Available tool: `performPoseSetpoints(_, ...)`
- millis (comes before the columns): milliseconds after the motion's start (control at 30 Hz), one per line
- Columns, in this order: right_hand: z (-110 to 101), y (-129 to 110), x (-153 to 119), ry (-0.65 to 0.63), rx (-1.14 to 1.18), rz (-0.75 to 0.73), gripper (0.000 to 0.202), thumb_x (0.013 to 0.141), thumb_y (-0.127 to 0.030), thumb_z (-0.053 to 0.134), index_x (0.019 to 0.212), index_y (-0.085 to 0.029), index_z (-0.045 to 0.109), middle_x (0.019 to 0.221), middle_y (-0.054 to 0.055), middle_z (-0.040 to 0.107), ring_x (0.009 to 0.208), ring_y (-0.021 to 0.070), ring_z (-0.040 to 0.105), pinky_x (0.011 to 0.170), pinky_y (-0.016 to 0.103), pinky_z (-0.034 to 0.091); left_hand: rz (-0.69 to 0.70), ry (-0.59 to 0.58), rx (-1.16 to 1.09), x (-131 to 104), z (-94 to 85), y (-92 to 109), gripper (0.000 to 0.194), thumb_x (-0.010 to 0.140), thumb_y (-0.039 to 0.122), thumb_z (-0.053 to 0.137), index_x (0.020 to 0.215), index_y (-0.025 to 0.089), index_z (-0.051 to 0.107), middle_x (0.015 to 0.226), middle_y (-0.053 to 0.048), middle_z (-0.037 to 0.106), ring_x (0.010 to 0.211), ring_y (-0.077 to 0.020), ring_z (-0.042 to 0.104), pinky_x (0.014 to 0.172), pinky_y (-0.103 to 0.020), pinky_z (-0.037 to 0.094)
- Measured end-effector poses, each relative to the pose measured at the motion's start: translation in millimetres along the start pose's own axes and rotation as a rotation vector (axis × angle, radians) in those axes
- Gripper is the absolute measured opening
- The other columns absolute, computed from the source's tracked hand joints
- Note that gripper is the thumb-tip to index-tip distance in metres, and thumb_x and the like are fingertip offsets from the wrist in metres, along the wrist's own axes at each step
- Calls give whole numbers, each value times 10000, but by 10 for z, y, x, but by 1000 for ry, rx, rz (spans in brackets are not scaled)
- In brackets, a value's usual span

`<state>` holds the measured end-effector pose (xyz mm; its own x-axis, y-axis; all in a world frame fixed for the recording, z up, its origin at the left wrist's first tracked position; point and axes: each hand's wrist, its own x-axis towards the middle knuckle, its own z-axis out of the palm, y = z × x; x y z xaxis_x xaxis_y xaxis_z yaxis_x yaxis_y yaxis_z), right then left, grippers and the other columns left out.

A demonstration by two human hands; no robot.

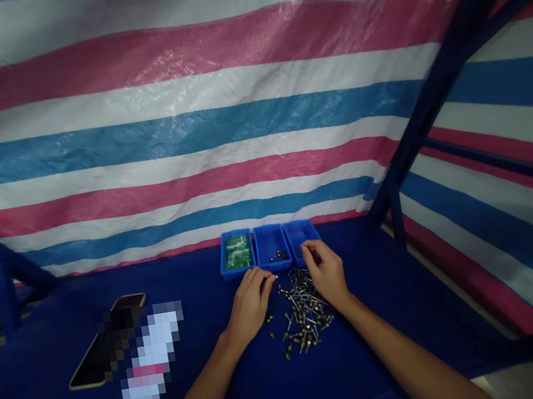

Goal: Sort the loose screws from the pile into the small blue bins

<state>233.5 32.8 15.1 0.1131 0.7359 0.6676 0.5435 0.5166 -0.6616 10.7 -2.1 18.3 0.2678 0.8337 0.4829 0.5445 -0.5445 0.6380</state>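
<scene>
A loose pile of small metal screws point(306, 308) with brass-coloured ends lies on the dark blue table. My left hand point(248, 302) is just left of the pile, closed, with thumb and forefinger pinched on a small bright piece too tiny to name. Above the pile's right side is my right hand point(330, 276), its fingers curled together by the front of the right blue bin point(307, 223); anything between them is hidden. The middle blue bin point(263, 240) contains several dark metal pieces. In the left blue bin point(230, 274) are green-and-white small packets or parts.
A phone point(86, 356) lies on the table point(217, 396) at left, beside a pixelated bright rectangle point(152, 352). Blue metal frame bars point(415, 115) slant along both sides. A striped plastic sheet point(185, 131) hangs behind the bins.
</scene>
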Motion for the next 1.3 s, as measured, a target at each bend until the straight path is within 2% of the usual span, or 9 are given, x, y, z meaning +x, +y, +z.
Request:
performPoseSetpoints(300,-39,10,26,10,-11,15,171,1053,-305,550,1031,-211,691,882,22,695,751,175,626,744,304,489,-74,3,6,10,62,-11,377,1121,369,386,803,220,526,789,-7,555,791,-194,550,765,-326,408)
performPoseSetpoints(400,-41,7,33,16,-11,13,172,1054,-306,549,1029,-210,690,884,22,692,742,173,616,735,305,484,-99,0,-18,3,73,-23,384,1124,399,366,815,222,512,789,-5,545,788,-197,547,766,-327,399)
performPoseSetpoints(500,-45,-8,35,17,-14,17,180,1058,-309,539,1027,-211,687,877,24,688,736,175,610,737,311,486,-126,1,-91,7,84,-25,332,1116,404,390,914,219,578,854,-19,603,815,-198,571,781,-321,411)
performPoseSetpoints(733,-64,-43,46,25,-15,20,181,1057,-305,536,1024,-214,689,864,25,688,732,179,615,739,312,496,-217,24,-344,48,166,-76,264,1020,443,617,996,213,742,927,-33,698,783,-180,602,729,-284,434)
performPoseSetpoints(933,-68,-45,52,18,-10,17,172,1058,-294,535,1024,-213,684,876,25,691,743,178,618,748,306,494,-291,13,-539,81,124,-119,264,938,454,735,1015,215,814,1000,-60,753,882,-202,648,800,-293,461)
performPoseSetpoints(1033,-66,-44,48,14,-12,14,165,1056,-294,542,1032,-211,683,885,25,692,742,175,615,750,303,495,-411,-6,-675,80,103,-120,311,888,476,792,1021,195,811,922,-50,740,757,-157,599,675,-251,418)
performPoseSetpoints(1133,-65,-40,45,20,-15,14,174,1055,-300,539,1025,-210,684,882,27,693,738,175,618,749,305,498,-535,-12,-880,85,86,-98,377,848,499,832,1036,178,774,850,-21,675,627,-96,478,540,-212,300)
performPoseSetpoints(1300,-69,-42,45,16,-18,16,186,1053,-309,531,1028,-212,687,880,30,696,742,179,626,742,309,499,-598,-55,-1137,112,37,-27,406,888,546,791,969,168,666,888,-15,581,703,-94,485,534,-191,298)
